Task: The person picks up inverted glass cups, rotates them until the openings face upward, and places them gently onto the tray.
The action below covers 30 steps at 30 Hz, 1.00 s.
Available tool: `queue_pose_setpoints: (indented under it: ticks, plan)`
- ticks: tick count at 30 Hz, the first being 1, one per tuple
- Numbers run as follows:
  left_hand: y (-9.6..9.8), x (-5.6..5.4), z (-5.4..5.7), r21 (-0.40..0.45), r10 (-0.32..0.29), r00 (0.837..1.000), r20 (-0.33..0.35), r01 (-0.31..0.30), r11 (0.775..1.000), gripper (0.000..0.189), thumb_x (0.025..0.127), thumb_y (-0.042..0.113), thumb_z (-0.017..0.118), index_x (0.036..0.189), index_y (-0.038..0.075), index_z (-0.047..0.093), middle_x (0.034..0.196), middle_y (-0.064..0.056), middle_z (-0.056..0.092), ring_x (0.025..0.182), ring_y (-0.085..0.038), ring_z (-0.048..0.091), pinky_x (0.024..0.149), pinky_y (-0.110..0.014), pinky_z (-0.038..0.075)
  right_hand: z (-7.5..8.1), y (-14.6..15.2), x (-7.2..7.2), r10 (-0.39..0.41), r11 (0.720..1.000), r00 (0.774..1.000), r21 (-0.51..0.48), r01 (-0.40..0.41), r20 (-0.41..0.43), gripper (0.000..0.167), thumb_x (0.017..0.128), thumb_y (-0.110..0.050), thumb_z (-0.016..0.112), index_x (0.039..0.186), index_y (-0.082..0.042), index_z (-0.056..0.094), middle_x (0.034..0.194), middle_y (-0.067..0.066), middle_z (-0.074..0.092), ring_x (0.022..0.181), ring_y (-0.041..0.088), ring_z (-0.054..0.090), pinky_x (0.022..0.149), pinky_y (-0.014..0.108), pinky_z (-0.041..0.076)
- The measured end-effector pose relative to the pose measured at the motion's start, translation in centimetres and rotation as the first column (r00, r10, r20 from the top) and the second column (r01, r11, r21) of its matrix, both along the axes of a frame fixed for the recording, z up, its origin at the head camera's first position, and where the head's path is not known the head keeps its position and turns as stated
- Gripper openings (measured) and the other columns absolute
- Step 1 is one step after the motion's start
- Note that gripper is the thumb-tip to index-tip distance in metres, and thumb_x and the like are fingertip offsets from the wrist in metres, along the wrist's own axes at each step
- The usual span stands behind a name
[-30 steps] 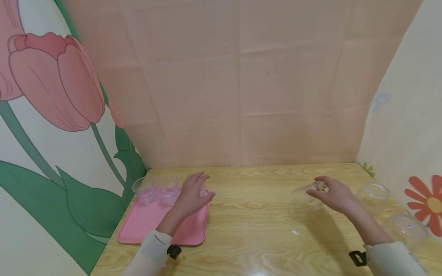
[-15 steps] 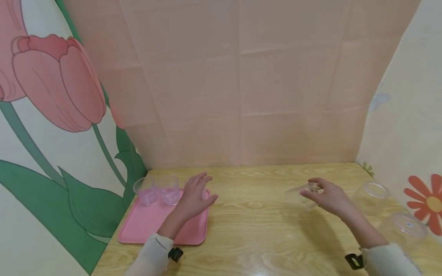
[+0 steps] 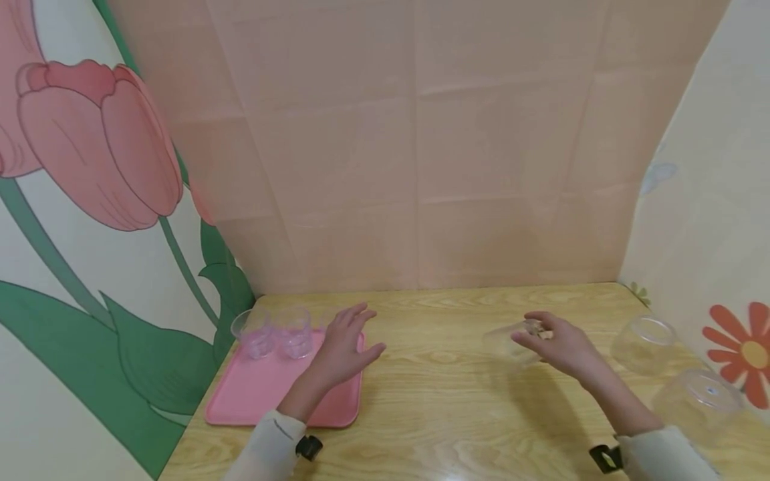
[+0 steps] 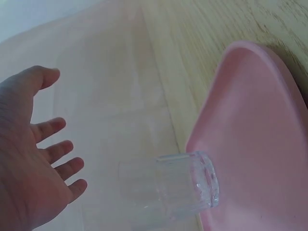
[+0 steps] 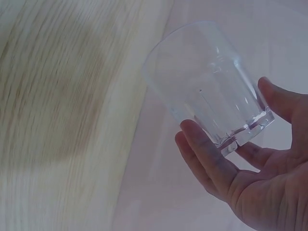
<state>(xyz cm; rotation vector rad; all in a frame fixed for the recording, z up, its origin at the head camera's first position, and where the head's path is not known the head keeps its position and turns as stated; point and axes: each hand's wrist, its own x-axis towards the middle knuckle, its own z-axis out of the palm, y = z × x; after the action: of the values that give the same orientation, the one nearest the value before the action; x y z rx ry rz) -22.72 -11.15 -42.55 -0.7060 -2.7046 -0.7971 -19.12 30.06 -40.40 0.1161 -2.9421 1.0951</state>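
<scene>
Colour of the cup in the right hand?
The round transparent cup is colourless; best seen in the right wrist view.

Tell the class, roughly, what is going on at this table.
A person is handling clear cups. The right hand holds a tilted cup by its base end, in the air above the wooden table. The left hand holds nothing, its fingers spread over the right part of the pink tray. Upright cups stand along the tray's far side, and two larger-looking cups at the table's right seem upside down.
</scene>
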Motion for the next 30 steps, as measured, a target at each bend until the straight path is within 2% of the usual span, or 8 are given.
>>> queue_pose_setpoints:
  ticks: [5,12,21,30]
  plan:
    - [0.4,0.2,0.0,0.005,-0.016,1.000,0.022,0.016,1.000,0.064,0.092,0.042,0.072,0.146,0.013,0.051,0.158,-0.012,0.039,0.146,-0.037,0.032,0.114,-0.064,0.029,-0.2,-0.6,0.1,-0.008,0.999,1.000,-0.034,0.008,0.011,0.081,0.096,-0.053,0.063,0.148,0.004,0.039,0.139,0.045,0.042,0.084,0.029,0.073,0.071,0.044,0.060]
    - [1.0,0.2,-0.3,-0.002,-0.037,0.999,-0.003,0.037,0.999,0.064,0.091,0.041,0.073,0.144,0.013,0.053,0.156,-0.013,0.042,0.144,-0.036,0.036,0.115,-0.062,0.029,-0.5,-1.3,0.1,-0.019,0.996,1.000,-0.085,0.021,0.021,0.082,0.096,-0.054,0.063,0.149,0.003,0.039,0.140,0.043,0.043,0.087,0.029,0.073,0.073,0.044,0.061]
    - [1.9,0.3,-0.3,-0.005,-0.060,0.998,0.007,0.060,0.998,0.066,0.092,0.044,0.072,0.146,0.014,0.051,0.158,-0.010,0.040,0.145,-0.031,0.035,0.114,-0.061,0.030,-0.5,-2.3,0.3,-0.009,0.989,0.999,-0.144,0.016,0.044,0.083,0.096,-0.056,0.062,0.150,0.001,0.038,0.142,0.042,0.041,0.089,0.030,0.073,0.077,0.048,0.060]
    - [2.5,0.7,-0.4,-0.020,-0.076,0.997,0.030,0.077,0.997,0.066,0.094,0.047,0.069,0.149,0.018,0.048,0.159,-0.008,0.037,0.146,-0.031,0.033,0.114,-0.061,0.033,-0.9,-3.3,0.4,-0.016,0.978,0.999,-0.205,0.024,0.040,0.083,0.094,-0.056,0.064,0.151,-0.002,0.038,0.142,0.039,0.043,0.093,0.029,0.072,0.078,0.043,0.061]
